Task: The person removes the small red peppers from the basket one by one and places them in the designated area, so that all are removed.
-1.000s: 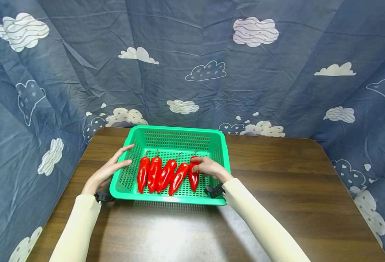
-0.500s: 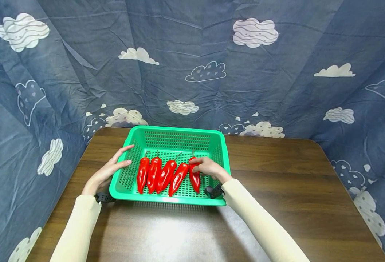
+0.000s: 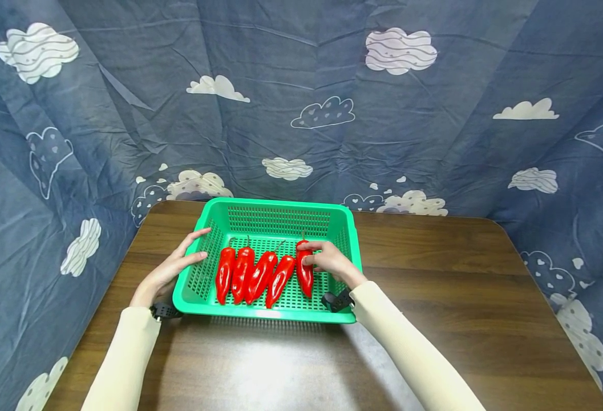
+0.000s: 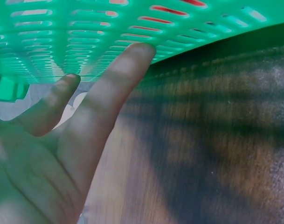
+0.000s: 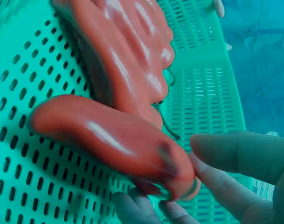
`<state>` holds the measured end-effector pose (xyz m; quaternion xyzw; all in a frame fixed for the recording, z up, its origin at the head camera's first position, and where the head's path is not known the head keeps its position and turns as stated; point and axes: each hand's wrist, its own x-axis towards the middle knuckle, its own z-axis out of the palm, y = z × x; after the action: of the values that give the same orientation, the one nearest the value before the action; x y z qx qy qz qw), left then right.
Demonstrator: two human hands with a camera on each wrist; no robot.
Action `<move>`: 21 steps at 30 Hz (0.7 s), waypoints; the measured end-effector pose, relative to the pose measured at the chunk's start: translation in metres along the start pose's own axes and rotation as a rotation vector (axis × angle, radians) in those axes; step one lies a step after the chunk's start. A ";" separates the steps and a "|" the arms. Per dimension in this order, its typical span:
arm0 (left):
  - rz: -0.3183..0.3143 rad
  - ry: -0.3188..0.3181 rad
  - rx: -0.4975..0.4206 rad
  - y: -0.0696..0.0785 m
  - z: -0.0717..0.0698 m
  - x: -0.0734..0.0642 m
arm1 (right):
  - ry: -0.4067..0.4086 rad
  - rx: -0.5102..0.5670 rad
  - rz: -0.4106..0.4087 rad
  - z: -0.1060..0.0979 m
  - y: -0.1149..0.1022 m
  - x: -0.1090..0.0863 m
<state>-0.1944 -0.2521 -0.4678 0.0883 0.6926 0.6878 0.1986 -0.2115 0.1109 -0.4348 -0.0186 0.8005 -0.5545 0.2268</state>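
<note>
Inside a green plastic basket (image 3: 262, 313) lie several long, glossy red peppers in a rough row, stems toward the far wall. My right hand (image 3: 332, 264) is over the rightmost red pepper (image 3: 306, 281), pinching it near its stem end. In the right wrist view, fingers and thumb are on both sides of that pepper's stem end, and its tip points toward the basket's perforated floor. My left hand (image 3: 165, 275) is at the basket's left side with thumb and index finger extended. The left wrist view has those straight fingers against the slotted green wall.
The basket stands on a brown wooden table (image 3: 434, 285), toward its back left. Behind and around the table hangs a blue-grey curtain (image 3: 260, 131) with white clouds. Another red pepper (image 3: 280, 281) lies just left of the pinched one.
The rightmost pepper's lower tip has swung right, and lately the pepper has shifted slightly toward the far wall with my right hand. My left hand and the basket stay almost still.
</note>
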 end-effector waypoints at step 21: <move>0.027 0.010 0.108 0.002 0.000 0.001 | 0.021 0.118 -0.077 -0.009 -0.010 -0.011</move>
<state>-0.1955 -0.2512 -0.4658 0.1051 0.7284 0.6525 0.1807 -0.2073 0.1178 -0.4202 -0.0302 0.7675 -0.6092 0.1973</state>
